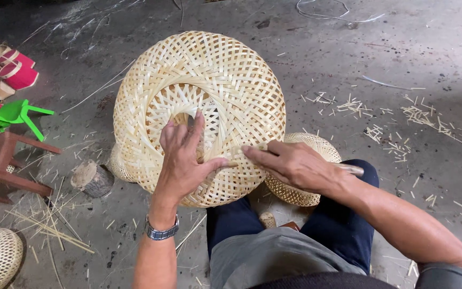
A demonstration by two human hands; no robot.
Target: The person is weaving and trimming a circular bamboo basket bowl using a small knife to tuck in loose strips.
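A large round pale woven bamboo basket [199, 115] rests against the seated person's knees above a grey concrete floor [402, 53]. The left hand [184, 160] presses its weave, fingers spread; the right hand [292, 160] pinches a thin bamboo strip [255, 149] at its rim.

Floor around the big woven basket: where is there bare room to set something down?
Most bare: concrete floor beyond the large woven basket, upper right. Right side carries bamboo scraps. Left is crowded: wood block, red stool, green plastic piece, sandals, loose strips.
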